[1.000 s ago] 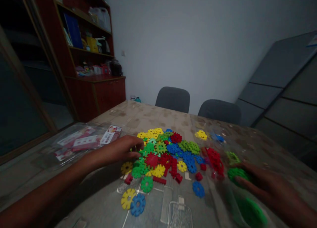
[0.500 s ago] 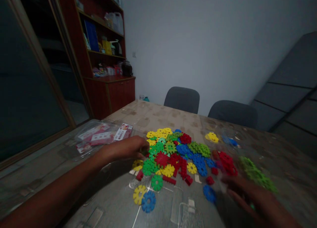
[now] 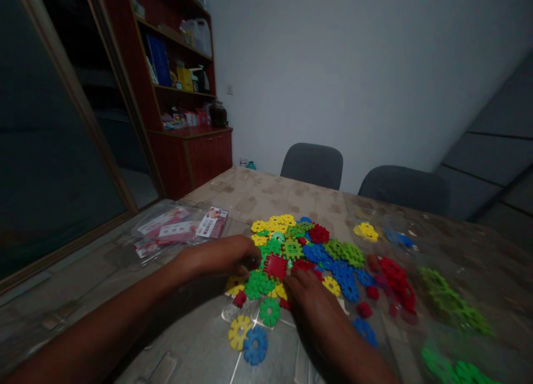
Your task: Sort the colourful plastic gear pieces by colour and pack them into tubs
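A loose heap of plastic building pieces covers the middle of the table. My left hand [image 3: 238, 255] is at the heap's left edge, beside the green notched discs [image 3: 259, 284]; its fingers are curled towards the thumb, and anything between them is hidden. My right hand [image 3: 311, 298] reaches over the front of the heap, palm down with fingers stretched out. Its fingertips lie by a red square piece [image 3: 275, 267] and cover part of the red pieces [image 3: 303, 265]. In front lie a green disc [image 3: 270, 312], a yellow disc [image 3: 240, 333] and a blue disc [image 3: 255, 345].
Sorted pieces lie at right in clear plastic: yellow discs [image 3: 366, 232], blue pieces [image 3: 405, 240], red pieces [image 3: 397, 281], light green pieces [image 3: 453, 300] and green discs [image 3: 470, 372]. Plastic bags with printed cards [image 3: 179, 228] lie at left. Two grey chairs [image 3: 312, 164] stand behind the table.
My right hand has moved left from the right side of the table onto the front of the heap. My left hand stays at the heap's left edge. The view has shifted slightly.
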`<action>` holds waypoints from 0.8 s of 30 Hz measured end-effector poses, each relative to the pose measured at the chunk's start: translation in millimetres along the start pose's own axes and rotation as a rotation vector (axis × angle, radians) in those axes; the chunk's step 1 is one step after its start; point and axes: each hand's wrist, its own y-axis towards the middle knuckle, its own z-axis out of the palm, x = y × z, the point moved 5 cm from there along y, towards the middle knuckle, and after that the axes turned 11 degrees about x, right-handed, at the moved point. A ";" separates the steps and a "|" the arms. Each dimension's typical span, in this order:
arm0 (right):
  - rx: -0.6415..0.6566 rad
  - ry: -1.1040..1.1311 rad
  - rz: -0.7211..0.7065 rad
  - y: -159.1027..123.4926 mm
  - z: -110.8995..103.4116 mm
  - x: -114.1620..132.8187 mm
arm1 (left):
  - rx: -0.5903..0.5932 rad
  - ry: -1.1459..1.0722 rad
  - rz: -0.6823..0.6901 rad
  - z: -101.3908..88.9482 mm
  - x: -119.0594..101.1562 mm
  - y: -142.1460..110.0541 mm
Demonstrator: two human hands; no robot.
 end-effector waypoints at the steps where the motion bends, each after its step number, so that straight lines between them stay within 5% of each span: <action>1: 0.017 -0.054 0.033 0.8 2.3 -1.9 | -0.021 0.004 -0.022 -3.1 4.3 -1.8; 9: 0.033 -0.085 0.130 0.7 0.7 -2.1 | 0.051 0.123 -0.297 10.6 20.5 -5.9; 24: -0.088 0.133 0.185 2.5 8.7 -23.7 | 0.027 0.080 -0.209 22.3 18.3 4.8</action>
